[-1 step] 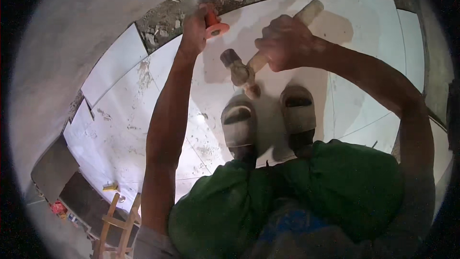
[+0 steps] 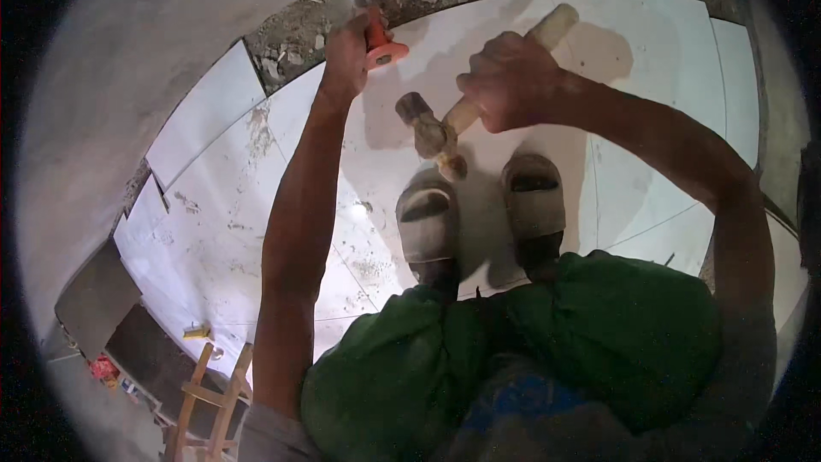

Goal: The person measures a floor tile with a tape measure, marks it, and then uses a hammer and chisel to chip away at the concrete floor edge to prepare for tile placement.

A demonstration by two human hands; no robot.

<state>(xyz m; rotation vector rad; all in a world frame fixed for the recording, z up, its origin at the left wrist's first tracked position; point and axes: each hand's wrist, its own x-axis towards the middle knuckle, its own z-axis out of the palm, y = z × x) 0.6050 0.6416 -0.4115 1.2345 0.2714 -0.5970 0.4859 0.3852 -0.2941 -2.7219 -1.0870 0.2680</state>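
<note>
My left hand (image 2: 346,58) is closed round the orange grip of a chisel (image 2: 386,55), whose round hand guard faces back toward me. The chisel's narrow blade points away, over the rough strip of broken mortar (image 2: 295,56) by the wall; whether its tip touches there I cannot tell. My right hand (image 2: 510,81) grips the thick wooden handle of a hammer (image 2: 434,135) partway along. The hammer's head, with one dark cylindrical face and a rounded opposite end, hangs above the white tiles, in front of my feet and apart from the chisel.
White floor tiles (image 2: 227,227) carry grit and dust smears. My sandalled feet (image 2: 428,222) stand on them. A bare grey wall (image 2: 111,94) curves along the left and far side. At lower left are a wooden ladder-like frame (image 2: 205,393), a yellow object (image 2: 197,332) and a dark opening.
The chisel's blade, smeared before, shows more clearly now. Both hands keep nearly the same place, and each still holds its tool.
</note>
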